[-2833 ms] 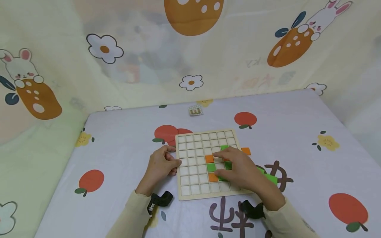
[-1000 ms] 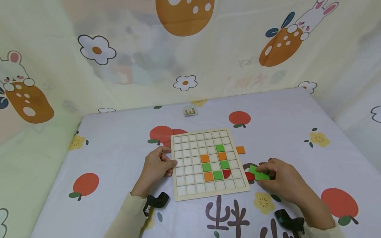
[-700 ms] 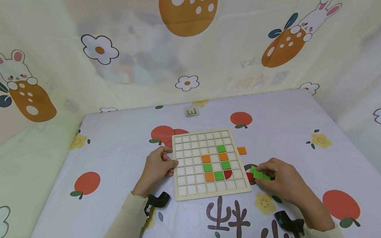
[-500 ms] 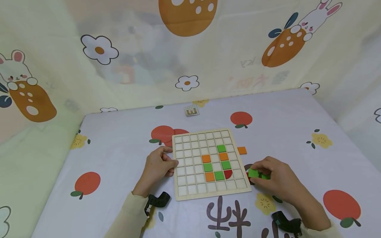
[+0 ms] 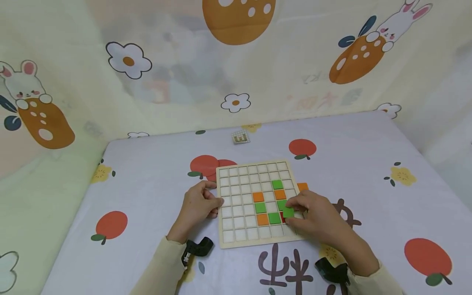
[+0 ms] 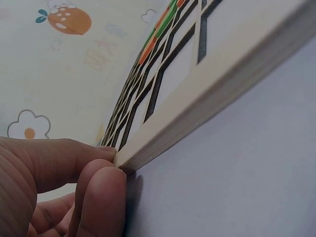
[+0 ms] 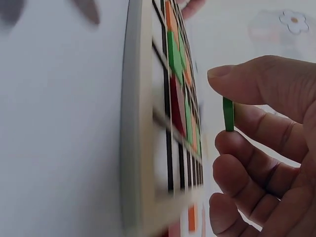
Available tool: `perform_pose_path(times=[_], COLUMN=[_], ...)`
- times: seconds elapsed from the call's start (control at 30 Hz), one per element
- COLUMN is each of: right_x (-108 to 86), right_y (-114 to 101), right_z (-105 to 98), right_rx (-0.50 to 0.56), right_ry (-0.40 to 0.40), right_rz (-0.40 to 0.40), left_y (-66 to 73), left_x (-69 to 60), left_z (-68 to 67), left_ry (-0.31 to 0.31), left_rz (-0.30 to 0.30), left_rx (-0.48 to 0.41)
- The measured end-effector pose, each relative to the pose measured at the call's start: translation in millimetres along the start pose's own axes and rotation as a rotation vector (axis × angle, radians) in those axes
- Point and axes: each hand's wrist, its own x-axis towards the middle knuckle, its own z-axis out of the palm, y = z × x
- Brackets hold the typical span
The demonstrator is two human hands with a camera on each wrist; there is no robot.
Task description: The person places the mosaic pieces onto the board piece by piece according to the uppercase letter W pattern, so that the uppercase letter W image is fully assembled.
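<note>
A person's right hand (image 5: 317,213) pinches a green tile (image 5: 289,212) above the right side of a wooden board (image 5: 238,211), whose left edge is held between the thumb and finger of the left hand (image 5: 197,203). Set in its square compartments are orange tiles (image 5: 258,197), more green tiles (image 5: 260,207) and a red piece (image 7: 177,113). Half a second earlier, the right hand was off the board, to its right. Faint reversed lettering (image 5: 311,100) on the backdrop (image 5: 199,24) is too pale to read.
</note>
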Motion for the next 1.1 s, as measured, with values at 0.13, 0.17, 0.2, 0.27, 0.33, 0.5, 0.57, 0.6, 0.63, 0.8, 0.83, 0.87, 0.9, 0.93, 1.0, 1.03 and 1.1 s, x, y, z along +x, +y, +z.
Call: perform_pose_path(times=[0.13, 0.17, 0.2, 0.27, 0.33, 0.5, 0.57, 0.6, 0.63, 0.8, 0.83, 0.87, 0.9, 0.93, 1.0, 1.03, 1.1], right_x=[7.8, 9.3, 10.7, 13.1, 15.4, 21.6, 23.8, 24.8, 25.6, 28.5, 29.0, 29.7, 30.3, 30.9, 31.9, 32.3, 32.9], right_y=[-9.6, -11.5, -13.1, -15.8, -18.3, -25.0, -27.6, -28.9, -30.2, -36.9, -38.2, -39.3, -40.5, -41.4, -43.0, -43.8, -45.6], right_z=[7.1, 8.9, 10.8, 14.8, 18.5, 26.1, 28.9, 30.0, 31.2, 36.3, 37.5, 38.5, 39.3, 40.4, 42.3, 43.1, 44.3], right_rx=[0.008, 0.012, 0.017, 0.022, 0.024, 0.022, 0.019, 0.018, 0.018, 0.022, 0.021, 0.020, 0.017, 0.015, 0.006, 0.002, -0.002], right_ry=[-0.027, -0.033, -0.037, -0.042, -0.048, -0.067, -0.081, -0.089, -0.098, -0.132, -0.135, -0.138, -0.140, -0.143, -0.146, -0.148, -0.152], right_rz=[-0.046, -0.055, -0.068, -0.093, -0.111, -0.101, -0.091, -0.093, -0.090, -0.093, -0.092, -0.098, -0.102, -0.105, -0.109, -0.111, -0.103], left_y=[0.5, 0.4, 0.3, 0.7, 1.4, 3.2, 3.4, 3.4, 3.4, 4.1, 4.2, 4.2, 4.1, 3.9, 3.8, 3.7, 3.6], left_x=[-0.1, -0.1, 0.0, 0.0, -0.1, -0.8, -1.1, -1.3, -1.4, -1.2, -1.1, -1.0, -1.0, -1.0, -1.0, -1.0, -1.0], left_z=[2.3, 2.9, 3.5, 4.3, 4.9, 4.8, 4.4, 4.2, 4.1, 3.2, 3.0, 2.7, 2.4, 2.0, 1.4, 1.1, 0.6], left_ry=[-0.003, -0.004, -0.005, -0.008, -0.011, -0.009, -0.007, -0.006, -0.006, -0.008, -0.006, -0.005, -0.002, 0.000, 0.002, 0.001, 0.000], left_rz=[0.003, 0.001, -0.002, -0.002, 0.000, 0.007, 0.010, 0.012, 0.014, 0.018, 0.017, 0.015, 0.013, 0.011, 0.007, 0.005, 0.006], left_rx=[0.000, 0.000, -0.002, 0.002, 0.008, 0.017, 0.017, 0.015, 0.016, 0.022, 0.024, 0.023, 0.023, 0.022, 0.022, 0.022, 0.024])
